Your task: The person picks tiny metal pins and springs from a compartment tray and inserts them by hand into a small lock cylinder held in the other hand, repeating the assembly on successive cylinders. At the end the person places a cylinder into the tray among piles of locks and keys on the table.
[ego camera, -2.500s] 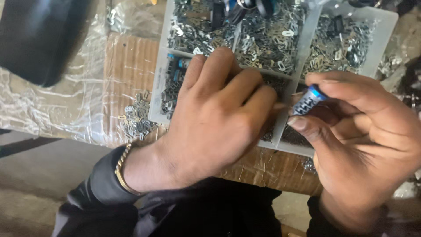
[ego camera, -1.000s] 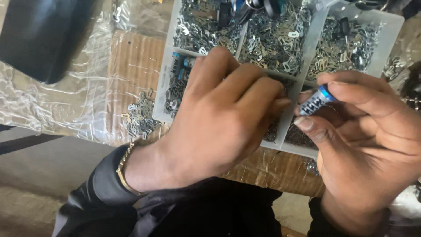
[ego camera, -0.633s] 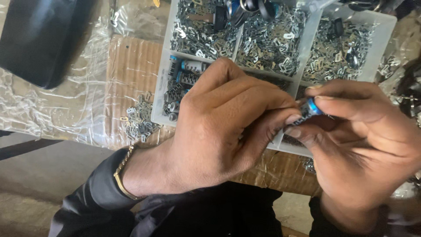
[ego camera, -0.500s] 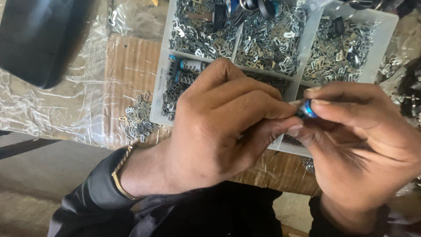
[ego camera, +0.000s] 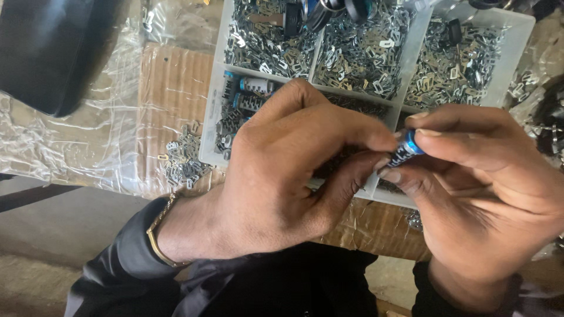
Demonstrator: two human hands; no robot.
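Observation:
My right hand pinches a small blue-and-black cylinder between thumb and fingers, over the near edge of a white compartment tray. My left hand reaches across from the left, its thumb and forefinger tip pressed against the end of that cylinder. Whether a small metal piece sits between those fingertips I cannot tell. The tray's compartments hold several small flat metal clips. A gold bracelet circles my left wrist.
More blue-ended cylinders lie in the tray's near-left compartment. Loose metal clips are scattered on brown cardboard left of the tray. Clear plastic sheet covers the table. A black object sits at the far left.
My left hand has slid right and closed its fingertips onto the cylinder's end. My right hand has kept hold of the cylinder, lowering it slightly.

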